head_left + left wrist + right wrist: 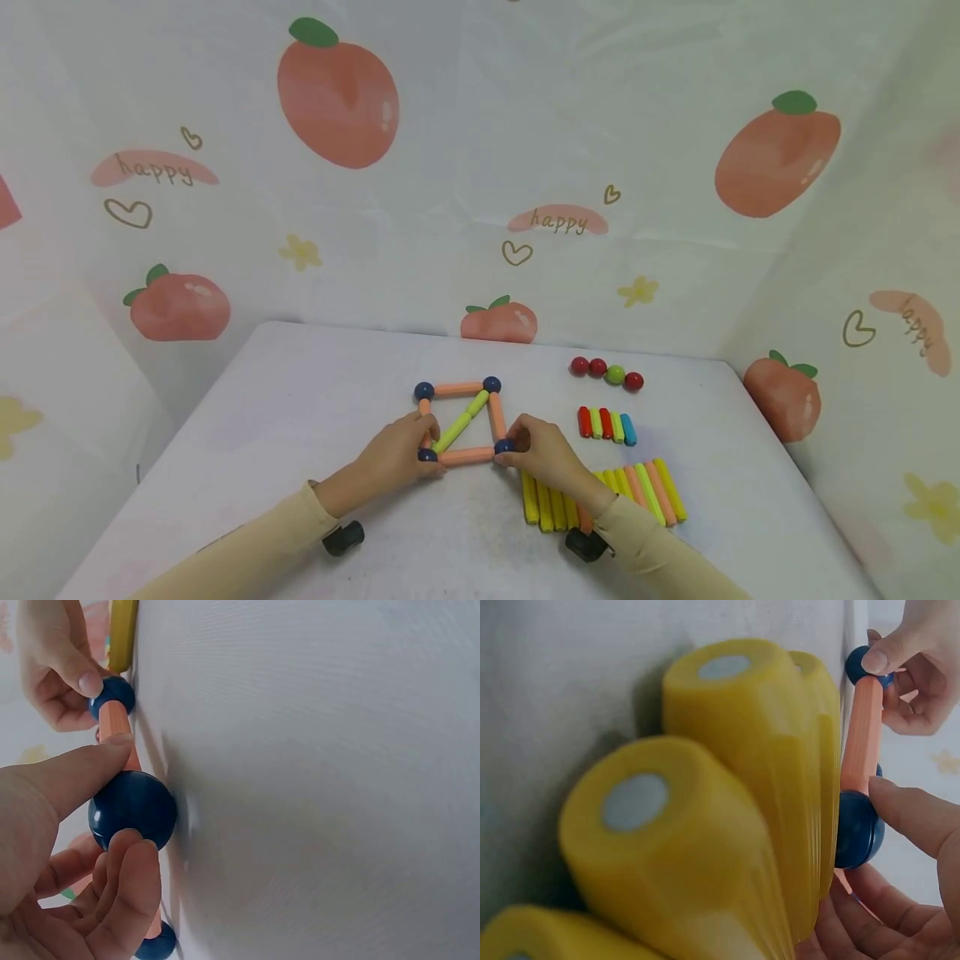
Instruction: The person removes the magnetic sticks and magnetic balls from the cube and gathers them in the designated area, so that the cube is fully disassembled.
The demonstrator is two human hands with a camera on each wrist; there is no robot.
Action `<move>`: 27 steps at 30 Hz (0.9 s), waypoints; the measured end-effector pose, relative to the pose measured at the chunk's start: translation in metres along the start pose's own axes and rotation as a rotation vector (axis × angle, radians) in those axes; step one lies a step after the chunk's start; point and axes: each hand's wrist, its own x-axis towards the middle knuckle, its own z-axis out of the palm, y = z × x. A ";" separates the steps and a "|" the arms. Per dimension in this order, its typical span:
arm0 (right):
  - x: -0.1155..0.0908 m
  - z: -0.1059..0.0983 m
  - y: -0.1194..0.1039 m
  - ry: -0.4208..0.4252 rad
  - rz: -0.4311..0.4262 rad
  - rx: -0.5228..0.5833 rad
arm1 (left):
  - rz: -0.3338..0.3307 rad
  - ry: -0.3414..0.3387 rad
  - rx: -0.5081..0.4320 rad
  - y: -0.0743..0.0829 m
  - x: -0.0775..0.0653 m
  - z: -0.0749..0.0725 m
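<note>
A four-sided figure of salmon-pink magnetic rods (459, 389) with dark blue balls at its corners lies on the table. Two short lime rods (453, 433) run end to end as a diagonal from the near left corner to the far right one. My left hand (393, 454) pinches the near left blue ball (133, 810), its thumb touching where the near rod (467, 457) meets it. At the near right corner my right hand (551, 457) holds another blue ball (859, 829) between thumb and fingers. My left fingers partly hide the left rod.
Right of the figure lies a row of long yellow, salmon and lime rods (660, 492), partly under my right forearm. Beyond it are short coloured rods (606, 424) and a line of red and green balls (615, 374). A fruit-printed cloth (420, 250) hangs behind the white table (315, 375).
</note>
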 end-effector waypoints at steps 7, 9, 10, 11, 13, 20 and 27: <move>0.003 0.002 -0.001 0.025 -0.020 -0.020 | -0.004 0.017 0.007 -0.003 0.000 0.001; 0.005 0.003 -0.001 0.030 -0.017 -0.037 | 0.010 0.027 0.006 -0.003 0.000 0.002; 0.007 0.004 -0.001 0.032 -0.007 -0.040 | 0.011 0.028 0.005 -0.003 0.000 0.002; 0.008 0.005 -0.001 0.034 -0.005 -0.040 | 0.012 0.028 0.005 -0.004 0.000 0.002; 0.010 0.006 -0.002 0.033 0.002 -0.047 | 0.012 0.028 0.006 -0.004 0.000 0.003; 0.013 0.007 -0.003 0.018 0.009 -0.049 | 0.004 0.032 -0.008 -0.003 -0.001 0.003; 0.014 0.011 -0.003 0.024 0.007 -0.050 | 0.002 0.038 -0.011 -0.002 -0.001 0.003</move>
